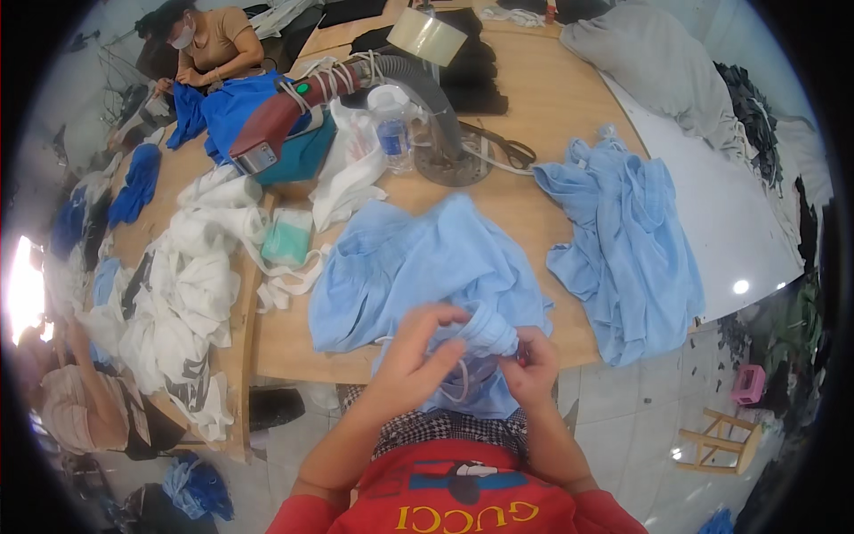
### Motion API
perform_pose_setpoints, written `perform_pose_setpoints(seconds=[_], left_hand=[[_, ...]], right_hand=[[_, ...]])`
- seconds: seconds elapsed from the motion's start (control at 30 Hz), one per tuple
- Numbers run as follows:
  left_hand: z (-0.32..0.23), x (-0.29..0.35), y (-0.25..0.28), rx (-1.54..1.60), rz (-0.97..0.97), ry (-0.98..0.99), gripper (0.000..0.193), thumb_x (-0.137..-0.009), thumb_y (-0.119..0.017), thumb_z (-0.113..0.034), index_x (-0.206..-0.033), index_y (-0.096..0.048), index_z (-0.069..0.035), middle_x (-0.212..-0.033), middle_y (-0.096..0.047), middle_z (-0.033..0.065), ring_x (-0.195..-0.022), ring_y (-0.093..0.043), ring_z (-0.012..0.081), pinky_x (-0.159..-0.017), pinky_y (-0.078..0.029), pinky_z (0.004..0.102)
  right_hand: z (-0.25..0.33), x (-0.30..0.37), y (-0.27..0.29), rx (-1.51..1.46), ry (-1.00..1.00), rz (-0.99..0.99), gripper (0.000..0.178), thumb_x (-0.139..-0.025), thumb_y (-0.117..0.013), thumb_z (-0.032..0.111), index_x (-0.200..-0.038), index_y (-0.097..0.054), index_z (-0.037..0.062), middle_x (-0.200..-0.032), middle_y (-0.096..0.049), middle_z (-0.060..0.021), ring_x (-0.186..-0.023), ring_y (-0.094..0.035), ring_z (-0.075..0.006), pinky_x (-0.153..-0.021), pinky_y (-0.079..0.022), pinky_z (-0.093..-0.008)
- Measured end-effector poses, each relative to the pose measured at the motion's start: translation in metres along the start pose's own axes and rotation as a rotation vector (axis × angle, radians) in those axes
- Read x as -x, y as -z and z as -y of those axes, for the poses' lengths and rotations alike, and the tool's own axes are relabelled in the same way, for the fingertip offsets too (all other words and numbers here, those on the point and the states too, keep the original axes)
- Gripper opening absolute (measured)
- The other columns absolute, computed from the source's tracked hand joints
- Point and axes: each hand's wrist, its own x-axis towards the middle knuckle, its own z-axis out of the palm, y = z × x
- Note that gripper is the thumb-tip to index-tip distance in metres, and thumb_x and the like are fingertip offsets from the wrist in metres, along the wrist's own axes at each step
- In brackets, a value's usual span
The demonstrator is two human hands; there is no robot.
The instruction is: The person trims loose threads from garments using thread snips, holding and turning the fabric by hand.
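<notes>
A light blue garment (418, 258) lies bunched over the front edge of the table, part of it hanging toward my lap. My left hand (416, 356) grips its gathered, ruffled band (487, 331) from the left, with the thumb apart and some fingertips hidden by cloth. On the band's right end, my right hand (532, 367) pinches the cloth between bent fingers; whatever small thing may be in that pinch is too small to make out. A thin white cord (461, 383) loops down below the band, between both hands.
More light blue garments (623, 240) lie to the right. A red handheld machine with a hose (294, 111), a plastic bottle (391, 133) and a tape roll (427, 37) stand beyond. White cloth (187, 285) heaps at left. A co-worker (218, 44) handles blue fabric; a stool (721, 442) stands right.
</notes>
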Motion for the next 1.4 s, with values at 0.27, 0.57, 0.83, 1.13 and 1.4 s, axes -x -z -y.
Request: perform_pose_setpoints(seconds=[0.27,0.57,0.83,1.13,1.4], left_hand=[[0.008,0.017,0.014,0.651,0.207,0.457,0.033,-0.095,-0.058,-0.015,-0.124,-0.054,0.001,-0.113,-0.060,0.0051,-0.103,-0.055,0.0117,-0.086,-0.046,0.0282],[-0.006,0.028,0.032,0.853,0.445,0.400,0.035,-0.094,-0.058,-0.012,-0.126,-0.053,0.003,-0.116,-0.060,0.0042,-0.105,-0.054,0.0107,-0.090,-0.044,0.0270],[-0.001,0.030,0.039,0.840,0.426,0.420,0.034,-0.087,-0.067,-0.008,-0.119,-0.059,0.004,-0.106,-0.062,0.0019,-0.097,-0.055,0.0081,-0.082,-0.045,0.0237],[-0.005,0.022,0.034,0.736,0.585,0.527,0.034,-0.084,-0.071,-0.007,-0.115,-0.062,0.004,-0.101,-0.066,0.0029,-0.092,-0.059,0.0079,-0.080,-0.048,0.0247],[0.006,0.029,0.012,0.400,0.451,0.089,0.024,-0.081,-0.072,-0.007,-0.104,-0.067,-0.002,-0.125,-0.056,0.0137,-0.119,-0.049,0.0175,-0.095,-0.039,0.0310]], right_hand=[[0.030,-0.025,0.024,0.234,-0.108,0.550,0.054,-0.069,-0.078,0.004,-0.120,-0.061,0.0054,-0.064,-0.052,0.0000,-0.058,-0.050,-0.0064,-0.055,-0.043,-0.0226],[0.037,-0.037,-0.007,-0.305,-0.442,0.748,0.037,-0.095,-0.048,0.024,-0.122,-0.058,0.0010,-0.101,-0.059,-0.0013,-0.065,-0.045,-0.0020,-0.054,-0.036,-0.0176],[0.028,-0.036,-0.010,-0.581,-0.424,0.815,0.026,-0.099,-0.048,0.031,-0.100,-0.056,0.0063,-0.099,-0.056,-0.0003,-0.083,-0.047,-0.0053,-0.070,-0.038,-0.0185],[0.016,-0.031,-0.009,-0.595,-0.359,0.613,0.020,-0.098,-0.050,0.023,-0.095,-0.053,0.0033,-0.090,-0.057,-0.0033,-0.085,-0.052,-0.0102,-0.079,-0.042,-0.0241],[0.007,-0.050,-0.022,-0.255,-0.288,0.385,0.008,-0.095,-0.055,0.010,-0.090,-0.052,0.0057,-0.077,-0.051,0.0029,-0.073,-0.047,-0.0051,-0.064,-0.038,-0.0205]])
